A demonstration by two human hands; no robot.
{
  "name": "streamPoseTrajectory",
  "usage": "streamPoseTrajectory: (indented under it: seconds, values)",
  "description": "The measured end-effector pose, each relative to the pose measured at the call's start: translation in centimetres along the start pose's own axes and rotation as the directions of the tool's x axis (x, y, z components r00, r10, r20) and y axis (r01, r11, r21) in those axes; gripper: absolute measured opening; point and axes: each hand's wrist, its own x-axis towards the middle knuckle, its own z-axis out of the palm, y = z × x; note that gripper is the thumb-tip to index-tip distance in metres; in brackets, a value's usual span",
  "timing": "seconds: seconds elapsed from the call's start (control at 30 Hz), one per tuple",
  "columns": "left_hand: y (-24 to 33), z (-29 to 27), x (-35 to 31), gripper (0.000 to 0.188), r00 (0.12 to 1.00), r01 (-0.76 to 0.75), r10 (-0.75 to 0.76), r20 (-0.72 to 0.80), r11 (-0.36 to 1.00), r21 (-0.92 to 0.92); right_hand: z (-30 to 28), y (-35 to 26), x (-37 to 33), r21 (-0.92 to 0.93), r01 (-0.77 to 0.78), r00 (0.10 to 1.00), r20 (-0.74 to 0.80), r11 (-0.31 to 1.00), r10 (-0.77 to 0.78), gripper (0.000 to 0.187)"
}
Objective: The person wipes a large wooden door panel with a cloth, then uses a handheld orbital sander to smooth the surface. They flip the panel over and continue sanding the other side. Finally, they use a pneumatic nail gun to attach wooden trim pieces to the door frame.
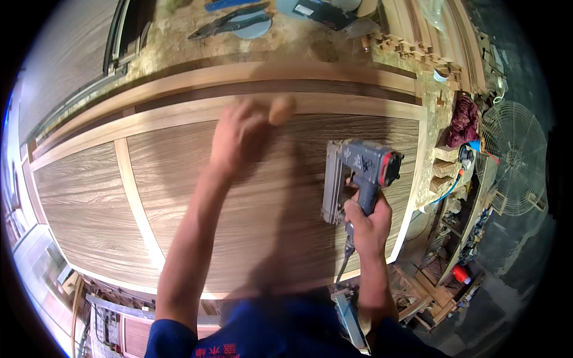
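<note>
A large dark wood-grain panel [250, 209] with a pale wooden frame [191, 110] lies flat before me. My right hand [371, 224] is wrapped round the handle of a grey pneumatic nail gun [364, 160], above the right part of the panel. An air hose [344, 262] runs from its handle down toward me. Over the far frame rail is my left hand [239, 134], blurred by motion and closed. A tan, rounded thing [282, 110] shows at its fingers, too smeared to name. One pale crosspiece [134, 194] divides the panel on the left.
Beyond the frame, pliers [230, 25] and a dark box [319, 13] lie on the dusty worktop [179, 42]. Wooden strips [412, 30] are stacked at the far right. A wire fan guard [513, 158] stands right, near a maroon cloth [464, 119] and wood blocks [441, 168].
</note>
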Motion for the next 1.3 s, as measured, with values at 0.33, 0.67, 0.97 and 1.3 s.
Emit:
streamPoseTrajectory:
  seconds: [0.33,0.67,0.97,1.3]
  values:
    - [12.4,-2.0,-14.6,0.030,0.852,0.516,-0.520,0.057,0.816,-0.260,-2.0,-1.0,-3.6,0.390,-0.240,0.928,0.361,0.889,0.092,0.049]
    - [21.1,-1.9,-17.4,0.056,0.636,0.678,-0.303,0.710,-0.222,-0.701,-2.1,0.2,-7.1,0.454,-0.349,0.871,0.479,0.820,0.106,0.054]
    - [23.2,-0.3,-18.3,0.067,0.571,0.359,-0.706,0.419,-0.245,-0.901,-2.3,3.2,-9.9,0.494,-0.393,0.871,0.472,0.776,0.140,0.040]
    - [8.5,0.5,-11.9,0.045,0.786,0.618,-0.570,-0.242,0.710,0.337,-3.3,3.4,-13.5,-0.080,0.010,0.973,0.231,0.997,0.009,0.083]
